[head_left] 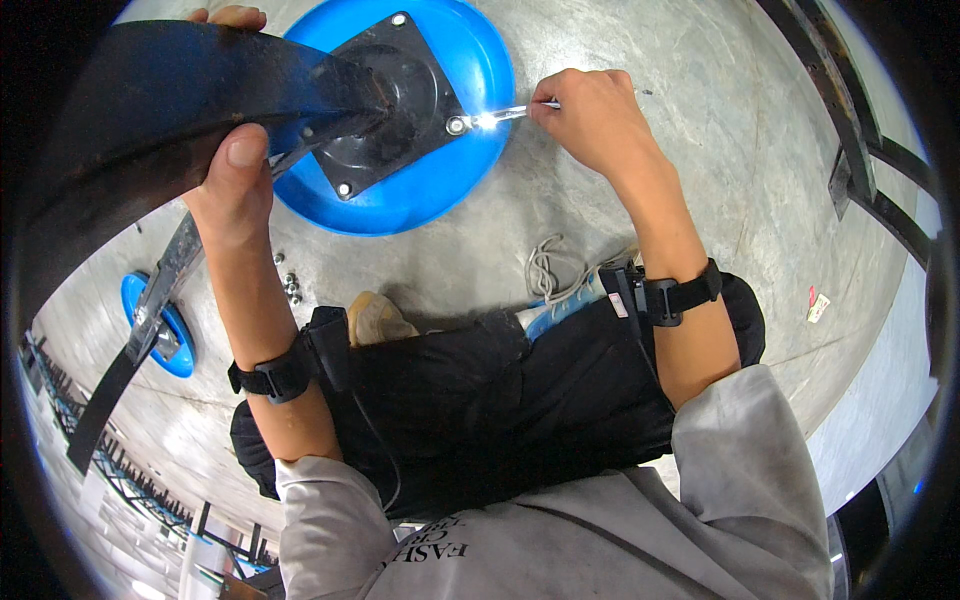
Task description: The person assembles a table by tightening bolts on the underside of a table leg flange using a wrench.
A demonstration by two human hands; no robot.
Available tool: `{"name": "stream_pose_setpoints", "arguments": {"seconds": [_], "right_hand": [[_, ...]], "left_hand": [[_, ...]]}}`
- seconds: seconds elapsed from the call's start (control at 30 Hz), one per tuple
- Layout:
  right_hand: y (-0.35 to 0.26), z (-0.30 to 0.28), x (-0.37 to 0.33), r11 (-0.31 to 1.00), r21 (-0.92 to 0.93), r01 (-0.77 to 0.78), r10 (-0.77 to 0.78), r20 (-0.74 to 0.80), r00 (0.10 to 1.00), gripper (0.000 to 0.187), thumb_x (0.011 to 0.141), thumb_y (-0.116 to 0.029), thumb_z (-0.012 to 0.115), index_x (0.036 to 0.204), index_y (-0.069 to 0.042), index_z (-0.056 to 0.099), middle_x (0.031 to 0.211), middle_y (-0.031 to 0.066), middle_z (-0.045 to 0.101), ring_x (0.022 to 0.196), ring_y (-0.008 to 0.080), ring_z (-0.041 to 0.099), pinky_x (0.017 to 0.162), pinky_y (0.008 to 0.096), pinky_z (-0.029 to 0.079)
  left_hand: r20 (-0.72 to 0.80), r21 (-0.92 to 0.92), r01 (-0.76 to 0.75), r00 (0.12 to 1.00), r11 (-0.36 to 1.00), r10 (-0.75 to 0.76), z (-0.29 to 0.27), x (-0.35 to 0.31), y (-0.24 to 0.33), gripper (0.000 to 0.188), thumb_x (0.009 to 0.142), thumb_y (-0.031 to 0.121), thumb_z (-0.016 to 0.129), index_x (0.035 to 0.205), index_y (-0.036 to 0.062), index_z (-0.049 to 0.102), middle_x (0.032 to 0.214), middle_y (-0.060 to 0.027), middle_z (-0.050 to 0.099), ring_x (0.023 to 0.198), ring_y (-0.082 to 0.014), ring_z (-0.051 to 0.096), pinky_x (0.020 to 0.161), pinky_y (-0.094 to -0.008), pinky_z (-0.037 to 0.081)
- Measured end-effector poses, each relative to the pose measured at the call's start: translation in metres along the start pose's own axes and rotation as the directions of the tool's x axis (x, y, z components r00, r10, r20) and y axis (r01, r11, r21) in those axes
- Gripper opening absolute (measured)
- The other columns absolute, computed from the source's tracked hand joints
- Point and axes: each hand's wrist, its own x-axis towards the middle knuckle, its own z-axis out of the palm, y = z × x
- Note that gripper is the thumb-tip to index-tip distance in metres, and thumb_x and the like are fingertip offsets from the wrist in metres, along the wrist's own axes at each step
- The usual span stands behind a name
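A wide black curved metal bar (150, 110) rises toward me from a black square plate (400, 150) on a round blue disc (485, 60). My left hand (235, 190) is closed around the bar, thumb on its near edge and fingertips over the far side. Between the closed fingers of my right hand (590, 115) is a shiny wrench (510, 112). Its ring-shaped end sits around a nut (457, 126) at the plate's right corner. Other corners carry a nut (399, 19) at the far side and another nut (344, 190) near me. The bar covers the plate's left part.
Several loose nuts (291, 287) lie on the concrete floor (700, 90) by my left forearm. Farther left is a second blue disc (180, 345) with a dark metal strip (110, 390) over it. A black metal frame (850, 130) stands at the right, near paper scraps (818, 307).
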Motion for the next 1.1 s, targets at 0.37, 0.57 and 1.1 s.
{"name": "stream_pose_setpoints", "arguments": {"seconds": [0.37,0.57,1.1], "right_hand": [[0.002,-0.002,0.002,0.835,0.540,-0.106,-0.010,0.207,0.978,0.024,0.081,-0.021,0.056,0.082,0.001,0.064,0.066,0.0072,0.061,0.061,0.0145,0.056,0.057,0.0298,0.044],[-0.023,-0.006,-0.009,0.726,0.614,-0.309,-0.120,0.556,0.822,0.021,0.081,-0.016,0.052,0.087,0.002,0.060,0.063,0.0078,0.060,0.055,0.0134,0.055,0.054,0.0261,0.043],[-0.035,-0.003,-0.015,0.772,0.522,-0.363,-0.017,0.587,0.809,0.023,0.079,-0.017,0.048,0.077,0.004,0.056,0.061,0.0119,0.059,0.053,0.0188,0.060,0.052,0.0287,0.048]], "left_hand": [[0.008,0.084,0.016,1.000,0.996,-0.017,0.002,0.001,0.001,0.083,0.064,0.041,0.072,0.128,0.0067,0.032,0.122,-0.0172,0.044,0.117,-0.0261,0.041,0.098,-0.0366,0.037],[-0.047,0.002,0.034,0.998,0.999,-0.034,0.002,-0.002,0.001,0.085,0.063,0.042,0.072,0.128,0.0063,0.032,0.122,-0.0156,0.044,0.117,-0.0266,0.042,0.100,-0.0378,0.034],[-0.089,-0.016,0.073,0.993,0.997,-0.074,0.011,-0.005,0.005,0.085,0.063,0.045,0.072,0.128,0.0073,0.033,0.122,-0.0137,0.045,0.118,-0.0256,0.041,0.101,-0.0379,0.034]]}}
